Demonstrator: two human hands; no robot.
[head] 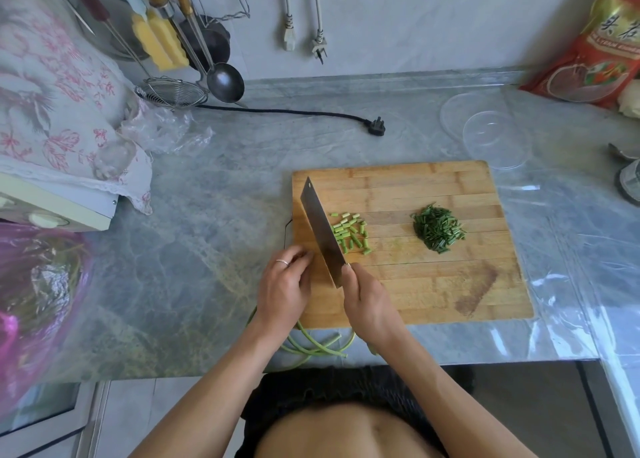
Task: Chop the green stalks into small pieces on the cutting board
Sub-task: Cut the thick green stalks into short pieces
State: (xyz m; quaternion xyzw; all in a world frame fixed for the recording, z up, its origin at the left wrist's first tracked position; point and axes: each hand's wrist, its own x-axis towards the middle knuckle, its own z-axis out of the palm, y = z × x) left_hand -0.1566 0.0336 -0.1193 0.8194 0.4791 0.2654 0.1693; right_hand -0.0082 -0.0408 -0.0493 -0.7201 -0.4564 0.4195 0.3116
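A wooden cutting board (pixel 433 284) lies on the marble counter. My right hand (pixel 369 300) grips the handle of a cleaver (pixel 320 227), whose blade rests on the board's left part. Short light-green stalk pieces (pixel 349 232) lie just right of the blade. A pile of finer dark-green chopped bits (pixel 438 229) sits further right. My left hand (pixel 285 284), with a ring, is curled at the board's left edge beside the blade; what it pins down is hidden under the fingers. Long uncut green stalks (pixel 313 346) trail off the board's near edge toward me.
Clear plastic lids (pixel 495 139) sit behind the board on the right, and a red food bag (pixel 595 49) in the far right corner. A black plug and cord (pixel 375 126) lie behind. A strainer (pixel 171 92), ladle and a cloth-covered appliance stand at the left.
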